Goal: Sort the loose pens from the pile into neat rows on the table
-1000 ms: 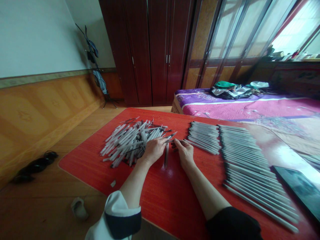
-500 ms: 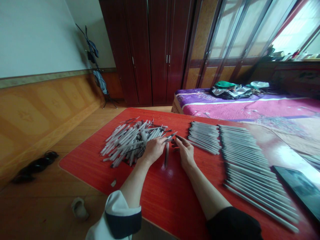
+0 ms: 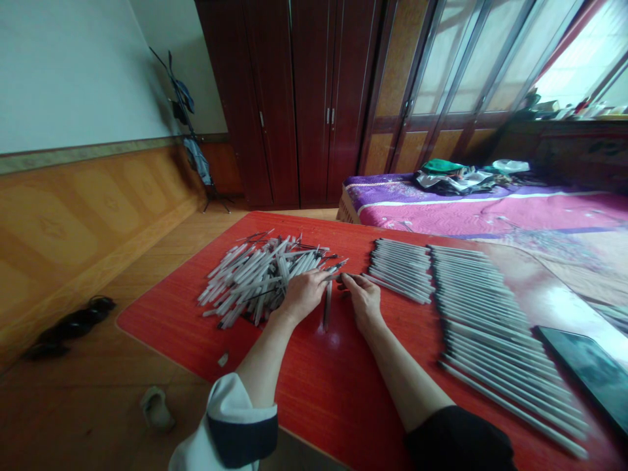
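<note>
My left hand [image 3: 305,293] is closed at the right edge of a loose pile of thin white sticks [image 3: 265,275]. Its fingertips are around a slim white stick with a pointed end [image 3: 336,267]. Below those fingers, another pale stick [image 3: 328,306] extends toward me; I cannot tell whether the hand also holds it. My right hand [image 3: 363,297] is just to the right, its thumb and fingers pinched together close to the left fingertips. Whatever may be between the right fingers is too small and dark to make out.
On the red table [image 3: 314,392], a short row of sticks [image 3: 401,269] and a longer row of dark-ended sticks [image 3: 495,327] lie to the right. A dark tablet-like device [image 3: 586,366] is at the right edge. A small pale scrap [image 3: 223,359] lies near the left edge.
My right thumb and fingers have closed from a spread pose into a pinch, slightly nearer the left fingertips. My left hand has hardly moved.
</note>
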